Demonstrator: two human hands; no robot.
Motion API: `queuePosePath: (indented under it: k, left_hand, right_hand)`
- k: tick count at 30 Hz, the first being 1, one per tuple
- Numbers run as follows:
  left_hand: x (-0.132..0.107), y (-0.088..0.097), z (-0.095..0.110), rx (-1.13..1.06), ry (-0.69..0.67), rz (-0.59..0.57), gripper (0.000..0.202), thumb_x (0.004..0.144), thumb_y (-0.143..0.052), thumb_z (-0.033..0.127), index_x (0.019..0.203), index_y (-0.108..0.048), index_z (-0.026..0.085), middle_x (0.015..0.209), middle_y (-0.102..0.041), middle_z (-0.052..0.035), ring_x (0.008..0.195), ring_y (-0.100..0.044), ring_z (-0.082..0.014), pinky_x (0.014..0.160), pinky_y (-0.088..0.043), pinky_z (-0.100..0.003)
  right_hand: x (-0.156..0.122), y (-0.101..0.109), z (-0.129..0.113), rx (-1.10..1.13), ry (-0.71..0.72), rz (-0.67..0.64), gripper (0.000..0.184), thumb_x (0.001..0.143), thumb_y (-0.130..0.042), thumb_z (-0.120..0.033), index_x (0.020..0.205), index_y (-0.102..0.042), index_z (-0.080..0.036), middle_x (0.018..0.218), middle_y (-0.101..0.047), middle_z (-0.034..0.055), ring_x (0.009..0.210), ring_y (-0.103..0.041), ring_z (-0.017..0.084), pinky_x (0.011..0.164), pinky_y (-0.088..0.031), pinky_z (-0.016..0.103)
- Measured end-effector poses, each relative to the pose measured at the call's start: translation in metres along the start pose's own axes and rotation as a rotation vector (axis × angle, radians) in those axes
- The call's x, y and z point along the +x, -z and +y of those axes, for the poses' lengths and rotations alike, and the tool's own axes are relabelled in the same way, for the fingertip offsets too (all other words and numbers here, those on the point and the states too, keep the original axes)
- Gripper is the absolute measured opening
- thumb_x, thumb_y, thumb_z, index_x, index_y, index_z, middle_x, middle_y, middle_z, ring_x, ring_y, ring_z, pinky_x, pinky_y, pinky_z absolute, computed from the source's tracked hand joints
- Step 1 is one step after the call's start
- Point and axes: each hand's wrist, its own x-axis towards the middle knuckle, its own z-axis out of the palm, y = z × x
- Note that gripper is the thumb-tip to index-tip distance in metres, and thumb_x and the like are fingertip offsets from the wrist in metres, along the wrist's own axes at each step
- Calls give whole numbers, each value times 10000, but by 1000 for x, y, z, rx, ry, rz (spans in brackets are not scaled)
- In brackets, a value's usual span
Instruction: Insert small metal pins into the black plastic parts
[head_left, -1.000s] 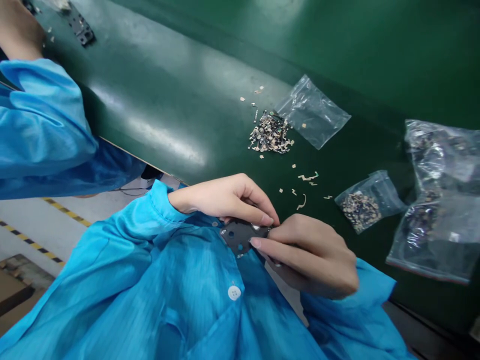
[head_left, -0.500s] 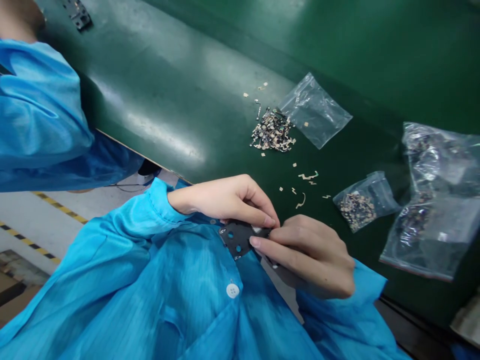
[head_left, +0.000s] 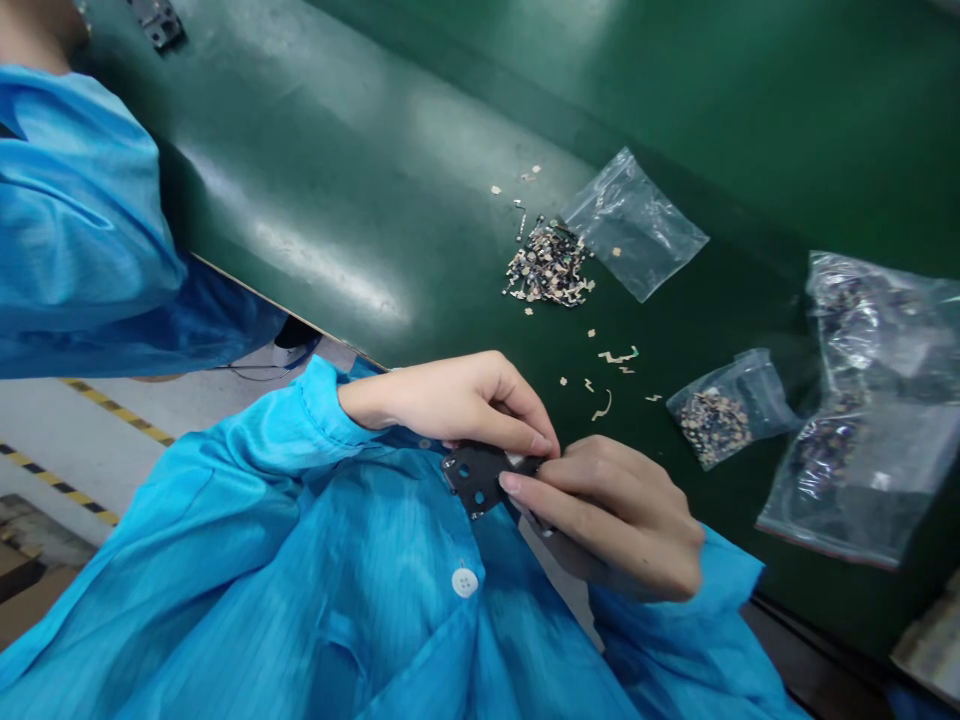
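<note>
Between my hands, just off the table's near edge, is a flat black plastic plate [head_left: 478, 480] with round holes and small metal bits at its corners. My left hand [head_left: 469, 405] is closed on the plate's upper edge, thumb and fingers pressed near its middle. My right hand [head_left: 619, 510] grips the right end of the plate, with its fingertips meeting those of the left. Whatever small piece may lie under the fingertips is hidden. Beyond my hands, small flat metal pieces [head_left: 606, 405] lie scattered on the table.
On the green table [head_left: 360, 180] a heap of small metal parts [head_left: 551, 265] lies beside a clear zip bag [head_left: 637, 225]. A small bag of parts [head_left: 720, 415] and larger bags [head_left: 862, 480] lie to the right. A co-worker's blue sleeve [head_left: 82, 230] and a black part [head_left: 157, 22] are at the left.
My hands keep nearly the same hold on the black plate. The view has shifted very slightly, and my right hand sits a touch lower.
</note>
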Motion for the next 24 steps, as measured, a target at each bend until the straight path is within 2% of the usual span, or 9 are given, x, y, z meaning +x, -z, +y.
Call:
queuePosePath:
  k: [10, 14, 19, 24]
  left_hand:
    - [1, 1, -1, 14, -17, 32, 157, 832, -609, 152, 858, -761, 123, 767, -741, -32, 640, -641, -101, 592, -500, -171]
    - [1, 0, 0, -18, -3, 11, 144, 824, -619, 135, 824, -763, 127, 731, -733, -22, 606, -624, -89, 573, -489, -159]
    - [3, -2, 2, -112, 0, -4, 152, 799, -633, 76, 734, -757, 135, 682, -709, -1, 603, -606, -74, 580, -479, -138]
    - [4, -5, -5, -270, 28, -17, 151, 822, -631, 108, 754, -764, 137, 675, -705, -5, 591, -589, -69, 587, -474, -148]
  right_hand:
    - [1, 1, 3, 17, 41, 9, 150, 886, -579, -67, 1004, -642, -134, 694, -625, 41, 595, -553, 149, 519, -434, 312]
    - [2, 2, 3, 61, 8, -45, 148, 913, -550, -87, 1005, -643, -156, 693, -619, 28, 591, -525, 143, 518, -416, 312]
    - [5, 5, 3, -51, 22, -18, 137, 934, -553, -129, 964, -672, -190, 654, -577, 11, 591, -484, 142, 537, -394, 323]
    - [4, 4, 4, -164, 70, -6, 129, 926, -580, -147, 946, -685, -218, 682, -609, 10, 698, -535, 165, 626, -466, 329]
